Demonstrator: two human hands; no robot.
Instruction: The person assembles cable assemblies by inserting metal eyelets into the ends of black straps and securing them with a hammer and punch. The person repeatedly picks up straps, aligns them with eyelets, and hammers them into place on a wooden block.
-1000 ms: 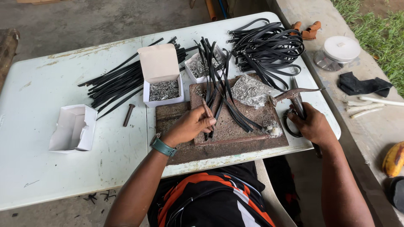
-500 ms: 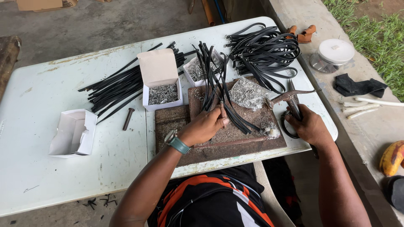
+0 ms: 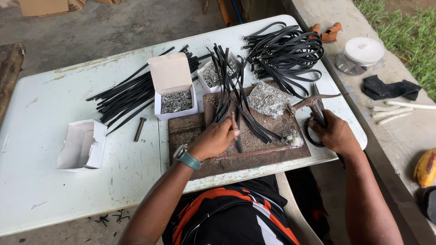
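Observation:
My left hand [image 3: 217,138] pinches one black strap [image 3: 238,132] from a bundle of black straps [image 3: 229,86] lying across a rusty metal plate [image 3: 254,152]. My right hand [image 3: 335,133] grips the handle of a rusty hammer-like tool [image 3: 314,103] at the plate's right edge, beside a black ring [image 3: 310,135]. A clear bag of small silver rivets [image 3: 267,98] lies on the plate between the hands. A thin metal rod [image 3: 254,151] lies along the plate's front.
On the white table [image 3: 54,181]: an open box of silver rivets [image 3: 175,100], a second rivet box [image 3: 213,75], an empty white box [image 3: 81,145], a pile of straight black strips [image 3: 129,93], looped straps [image 3: 284,54], a bolt [image 3: 139,129]. A concrete ledge at right holds a white lidded jar [image 3: 362,53].
My left hand slid a little to the right along the plate and closed on one strap. My right hand stayed on the tool.

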